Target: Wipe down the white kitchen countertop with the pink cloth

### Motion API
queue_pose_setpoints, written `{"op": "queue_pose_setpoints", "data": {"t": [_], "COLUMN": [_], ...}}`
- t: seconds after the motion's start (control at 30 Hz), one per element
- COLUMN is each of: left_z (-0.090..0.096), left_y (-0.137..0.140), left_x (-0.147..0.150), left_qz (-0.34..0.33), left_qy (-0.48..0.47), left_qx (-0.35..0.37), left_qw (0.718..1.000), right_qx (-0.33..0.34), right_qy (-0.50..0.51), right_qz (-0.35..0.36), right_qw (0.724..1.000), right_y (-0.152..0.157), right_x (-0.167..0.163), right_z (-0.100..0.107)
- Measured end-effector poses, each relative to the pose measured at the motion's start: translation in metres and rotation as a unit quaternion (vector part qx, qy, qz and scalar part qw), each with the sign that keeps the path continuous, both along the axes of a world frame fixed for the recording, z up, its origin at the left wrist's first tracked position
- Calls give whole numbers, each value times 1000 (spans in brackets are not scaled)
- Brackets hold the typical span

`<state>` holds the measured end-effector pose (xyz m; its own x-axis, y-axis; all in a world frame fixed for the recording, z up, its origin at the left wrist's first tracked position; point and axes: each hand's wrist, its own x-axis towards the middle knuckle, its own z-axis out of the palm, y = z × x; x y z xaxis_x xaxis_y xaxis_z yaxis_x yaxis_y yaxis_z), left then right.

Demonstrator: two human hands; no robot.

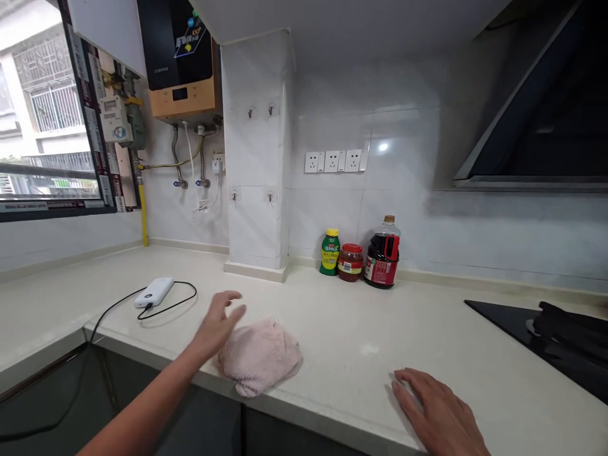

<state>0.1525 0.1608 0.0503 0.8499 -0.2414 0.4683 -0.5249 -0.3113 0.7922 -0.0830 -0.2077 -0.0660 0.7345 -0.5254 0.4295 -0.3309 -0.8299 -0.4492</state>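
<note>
L hand [216, 326] & R hand [439, 415]: both bare, no gloves, rings or watch seen. L forearm [142, 415] bare, no sleeve in view, enters frame from 7 o'clock. R hand cut off at 5 o'clock edge, wrist barely shows.

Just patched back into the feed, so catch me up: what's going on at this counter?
A person stands at a pale kitchen counter. Their left hand hovers open beside a crumpled pink cloth near the counter's front edge; whether it touches the cloth I can't tell. The right hand lies flat on the counter, holding nothing. A white power bank with a black cable lies to the left; three bottles stand by the wall.
</note>
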Motion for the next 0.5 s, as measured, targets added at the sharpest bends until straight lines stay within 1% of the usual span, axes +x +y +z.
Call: {"op": "queue_pose_setpoints", "data": {"t": [0.03,0.07,0.1,0.13,0.17,0.2,0.23,0.3,0.4,0.5], "left_z": [-3,-8,-14,-19,-24,-27,-28,-23,-8,2], "left_y": [-8,-16,-23,-29,-33,-36,-37,-35,-33,-36], "left_x": [-12,-24,-34,-41,-44,-44,-40,-28,-12,-14], "left_qz": [-40,-78,-104,-112,-103,-86,-66,-34,-22,-29], "left_qy": [-50,-97,-136,-160,-165,-159,-151,-131,-119,-115], "left_qx": [64,141,218,279,309,316,304,262,233,224], "left_qw": [996,982,961,940,931,931,938,956,965,967], "right_qx": [-5,-12,-17,-21,-23,-23,-23,-20,-18,-26], "right_qy": [1,1,3,5,7,8,9,12,19,18], "right_qz": [2,6,10,12,14,13,11,8,12,22], "right_qw": [1000,1000,1000,1000,1000,1000,1000,1000,1000,999], "right_y": [0,-1,-1,-2,-2,-1,-1,-1,-1,-1], "right_x": [0,-1,-1,-2,-2,-2,-2,-2,-3,-3], "right_z": [-1,-2,-2,-3,-3,-4,-4,-3,-1,1]}}
